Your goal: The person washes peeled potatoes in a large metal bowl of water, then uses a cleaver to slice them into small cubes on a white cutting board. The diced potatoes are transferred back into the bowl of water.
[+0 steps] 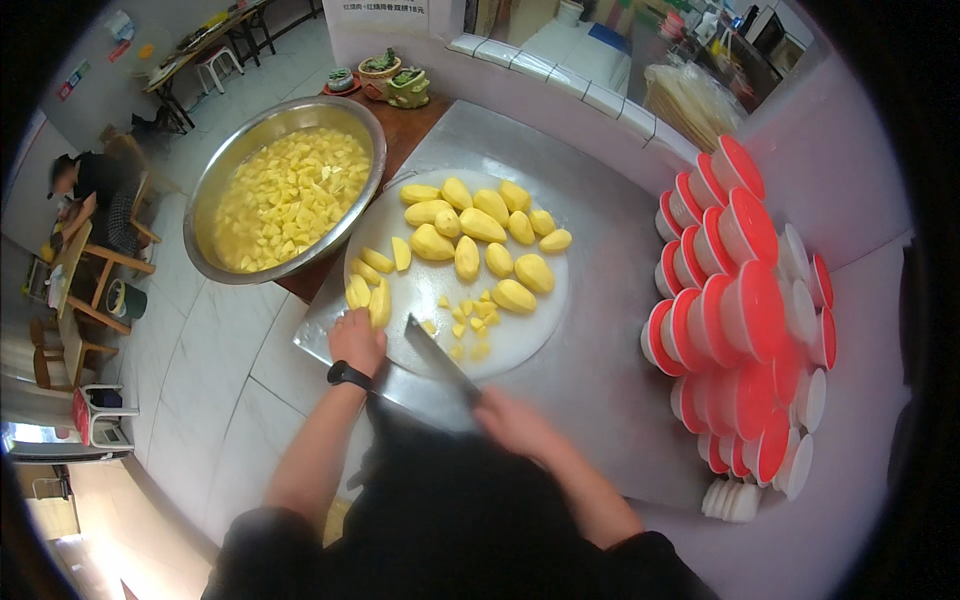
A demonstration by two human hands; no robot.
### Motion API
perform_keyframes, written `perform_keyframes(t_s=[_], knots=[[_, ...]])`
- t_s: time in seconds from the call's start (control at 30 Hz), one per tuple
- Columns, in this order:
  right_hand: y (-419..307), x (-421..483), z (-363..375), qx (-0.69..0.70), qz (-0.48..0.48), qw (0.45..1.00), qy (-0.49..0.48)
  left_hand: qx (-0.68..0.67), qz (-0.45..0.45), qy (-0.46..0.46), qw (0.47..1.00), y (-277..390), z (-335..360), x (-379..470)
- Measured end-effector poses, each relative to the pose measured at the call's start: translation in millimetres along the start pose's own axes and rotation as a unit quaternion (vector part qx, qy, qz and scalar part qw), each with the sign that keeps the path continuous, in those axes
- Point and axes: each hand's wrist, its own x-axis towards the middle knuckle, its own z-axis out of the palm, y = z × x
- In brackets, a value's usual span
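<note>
My right hand [514, 421] grips the handle of a kitchen knife [444, 361], whose blade slants over the near part of a round white cutting board [420, 292]. At the board's left edge, my left hand [358, 343], with a black band on the wrist, is against a cut potato piece [380, 304]; its fingertips are partly hidden. More cut potatoes [376, 260] lie just beyond that hand. Small potato chunks [474, 315] are scattered near the blade. Several whole peeled potatoes [482, 225] cover the board's far and right parts.
Left of the board stands a large metal basin [285, 191] of potato chunks in liquid. Stacked red-lidded bowls [739, 315] rise along the right side of the metal tabletop [600, 315]. Potted succulents [391, 79] sit behind the basin. A person [105, 195] sits far left.
</note>
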Motion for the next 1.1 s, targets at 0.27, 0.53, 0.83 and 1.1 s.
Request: perform_keyframes(t_s=[0.27,0.53,0.83,1.1], knots=[[9,-8,-2,0.035,0.045,0.993,0.106,-0.265,-0.124,-0.025,0.956,12,36,-27],[12,-11,-2,0.026,0.063,0.993,0.100,-0.089,-0.043,-0.076,0.992,37,-1,-26],[23,-29,-7,0.003,0.084,0.990,0.112,-0.100,0.042,-0.155,0.982,82,-4,-63],[-8,-41,-11,-0.069,0.031,0.991,0.109,-0.063,0.070,-0.165,0.982,94,5,-40]])
